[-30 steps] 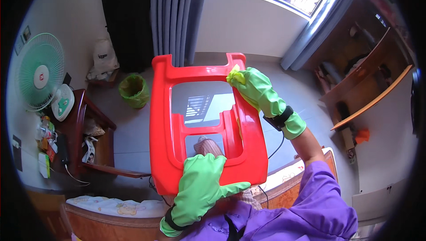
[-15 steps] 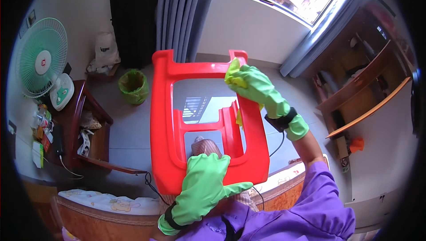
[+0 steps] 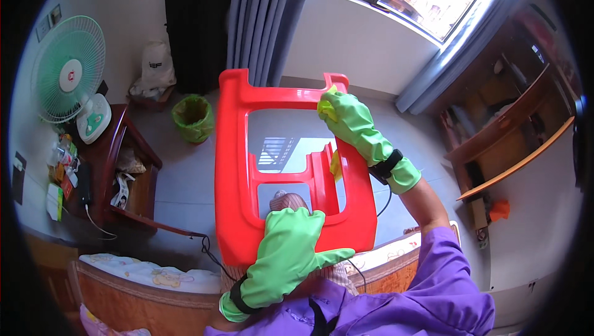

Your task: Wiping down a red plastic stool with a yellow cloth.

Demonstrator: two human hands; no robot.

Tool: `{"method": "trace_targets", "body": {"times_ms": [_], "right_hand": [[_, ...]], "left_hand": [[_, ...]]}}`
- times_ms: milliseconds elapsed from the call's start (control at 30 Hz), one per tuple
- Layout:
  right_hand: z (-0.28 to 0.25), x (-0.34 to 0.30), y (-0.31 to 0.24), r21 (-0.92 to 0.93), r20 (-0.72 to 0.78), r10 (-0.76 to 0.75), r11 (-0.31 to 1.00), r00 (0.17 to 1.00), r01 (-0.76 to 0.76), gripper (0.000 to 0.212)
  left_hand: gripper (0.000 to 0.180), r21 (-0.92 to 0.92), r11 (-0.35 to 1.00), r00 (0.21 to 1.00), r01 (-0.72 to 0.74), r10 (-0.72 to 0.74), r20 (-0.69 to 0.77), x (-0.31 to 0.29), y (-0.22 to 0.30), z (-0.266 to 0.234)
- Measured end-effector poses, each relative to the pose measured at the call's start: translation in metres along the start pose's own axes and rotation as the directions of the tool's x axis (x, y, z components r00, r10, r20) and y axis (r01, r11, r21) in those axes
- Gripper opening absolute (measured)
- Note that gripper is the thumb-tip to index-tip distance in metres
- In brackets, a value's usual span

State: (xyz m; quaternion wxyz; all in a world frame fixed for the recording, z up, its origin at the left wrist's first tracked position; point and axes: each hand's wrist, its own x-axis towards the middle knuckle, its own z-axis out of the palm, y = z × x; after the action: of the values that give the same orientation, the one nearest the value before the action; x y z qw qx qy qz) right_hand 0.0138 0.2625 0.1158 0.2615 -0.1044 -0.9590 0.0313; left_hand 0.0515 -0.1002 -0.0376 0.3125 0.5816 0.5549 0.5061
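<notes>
A red plastic stool [image 3: 234, 169] is tipped over my legs, its open frame facing up. My left hand [image 3: 289, 246], in a green rubber glove, grips the stool's near edge, fingers curled over the rim and thumb stretched to the right. At the far right corner my right hand [image 3: 354, 119], gloved the same way, presses a yellow cloth [image 3: 328, 112] against the frame. Part of the cloth is hidden under the fingers. More yellow material [image 3: 336, 166] shows at the inner side of the stool's right bar.
On the left, a green fan [image 3: 71, 76] stands on a dark red cabinet [image 3: 117, 150] with its door open. A lined bin [image 3: 192, 116] sits on the floor beyond. Grey curtains [image 3: 266, 20] hang at the back; a wooden shelf unit [image 3: 507, 113] stands right.
My right hand and the cloth have shifted slightly down the stool's right side. The whole scene sits a little further right as the view turns. My left hand keeps its grip.
</notes>
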Motion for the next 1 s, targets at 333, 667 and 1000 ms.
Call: {"method": "trace_targets", "body": {"times_ms": [333, 667, 1000], "right_hand": [[0.002, -0.005, 0.011, -0.019, 0.068, -0.008, 1.0, 0.998, 0.009, 0.015], [-0.001, 0.01, 0.001, -0.251, 0.126, 0.217, 0.951, 0.968, -0.18, 0.012], [-0.015, 0.013, -0.009, -0.147, 0.196, 0.376, 0.924, 0.906, -0.352, 0.018]], "left_hand": [[0.044, -0.061, 0.997, 0.999, 0.041, -0.041, 0.011, -0.025, -0.006, 0.002], [0.045, -0.082, 0.995, 0.999, 0.051, -0.05, 0.019, -0.035, -0.008, 0.005], [0.045, -0.094, 0.994, 0.998, 0.053, -0.051, 0.027, -0.039, -0.012, 0.006]]}}
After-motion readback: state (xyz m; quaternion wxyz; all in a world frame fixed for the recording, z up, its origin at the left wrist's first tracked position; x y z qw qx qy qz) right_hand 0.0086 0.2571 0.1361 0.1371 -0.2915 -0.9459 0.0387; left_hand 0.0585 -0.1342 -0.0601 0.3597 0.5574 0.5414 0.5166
